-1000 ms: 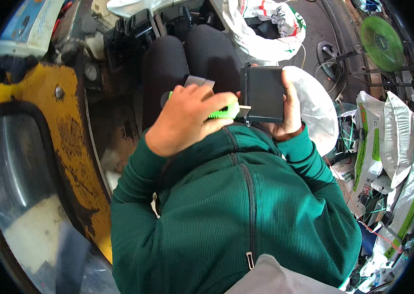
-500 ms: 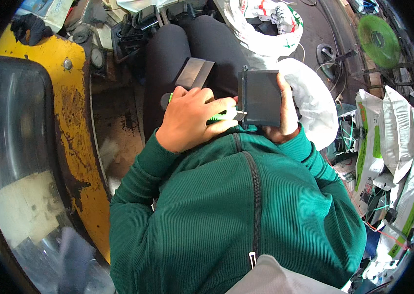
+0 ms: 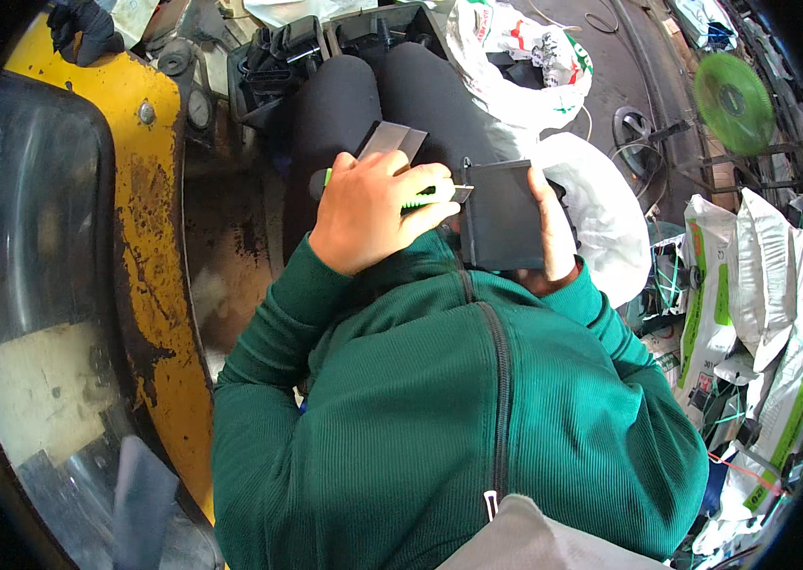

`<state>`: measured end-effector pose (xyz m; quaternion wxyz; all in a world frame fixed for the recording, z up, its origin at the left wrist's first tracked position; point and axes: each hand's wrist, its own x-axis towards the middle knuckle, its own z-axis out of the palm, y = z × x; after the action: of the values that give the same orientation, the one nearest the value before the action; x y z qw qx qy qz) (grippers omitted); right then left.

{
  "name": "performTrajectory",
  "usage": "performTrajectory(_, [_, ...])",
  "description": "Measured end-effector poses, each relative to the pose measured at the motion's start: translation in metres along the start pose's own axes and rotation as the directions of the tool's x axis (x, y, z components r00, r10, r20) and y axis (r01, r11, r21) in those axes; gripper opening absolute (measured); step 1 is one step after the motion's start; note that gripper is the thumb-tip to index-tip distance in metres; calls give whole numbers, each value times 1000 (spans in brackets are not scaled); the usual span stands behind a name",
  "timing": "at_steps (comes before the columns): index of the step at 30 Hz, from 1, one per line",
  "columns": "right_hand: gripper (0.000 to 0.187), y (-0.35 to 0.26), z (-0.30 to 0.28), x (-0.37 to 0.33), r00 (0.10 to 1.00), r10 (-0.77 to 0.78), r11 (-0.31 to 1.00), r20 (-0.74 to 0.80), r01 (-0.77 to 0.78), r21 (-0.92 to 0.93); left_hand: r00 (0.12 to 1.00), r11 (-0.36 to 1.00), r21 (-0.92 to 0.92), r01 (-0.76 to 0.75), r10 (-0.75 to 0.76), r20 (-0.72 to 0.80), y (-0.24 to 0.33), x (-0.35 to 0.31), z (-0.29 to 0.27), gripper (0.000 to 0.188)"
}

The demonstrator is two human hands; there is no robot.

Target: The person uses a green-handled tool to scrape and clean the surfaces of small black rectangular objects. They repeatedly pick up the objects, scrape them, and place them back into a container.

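Observation:
In my lap, my left hand [image 3: 377, 211] is closed around a bright green utility knife [image 3: 417, 199]. Its short blade sticks out to the right and meets or nearly meets the raised left edge of a black rectangular plastic part [image 3: 506, 217], close to the top corner. My right hand [image 3: 556, 228] grips that part by its right side, thumb along the edge and the other fingers hidden beneath. A second dark, shiny flat piece [image 3: 394, 141] shows just above my left knuckles, over my thighs; whether my hand touches it is unclear.
Black bins [image 3: 392, 27] with dark plastic parts stand beyond my knees. A white plastic bag [image 3: 515, 90] and a white sack [image 3: 601, 214] lie to the right, near a green fan [image 3: 733, 103]. A worn yellow machine frame [image 3: 147, 237] runs along my left.
The knife blade has gone from low on the part's left edge to near its top corner. The black part sits slightly lower in view, and the background has shifted a little.

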<state>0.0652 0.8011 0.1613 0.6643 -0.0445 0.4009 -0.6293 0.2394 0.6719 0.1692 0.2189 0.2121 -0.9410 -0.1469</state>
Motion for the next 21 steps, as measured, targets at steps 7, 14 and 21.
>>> performTrajectory(7, [71, -1, -5, 0, 1000, 19, 1000, 23, -19, 10, 968, 969, 170, 179, -143, -205, -61, 23, 1, 36])
performTrajectory(14, [76, -14, -45, 4, 993, -120, 990, 6, 119, 81, 899, 865, 374, 335, -413, 149, -68, 35, 19, 66])
performTrajectory(21, [54, -49, -305, 30, 559, -639, 752, -529, 307, -583, 795, 892, -26, 452, -389, 466, -83, 24, 30, 55])
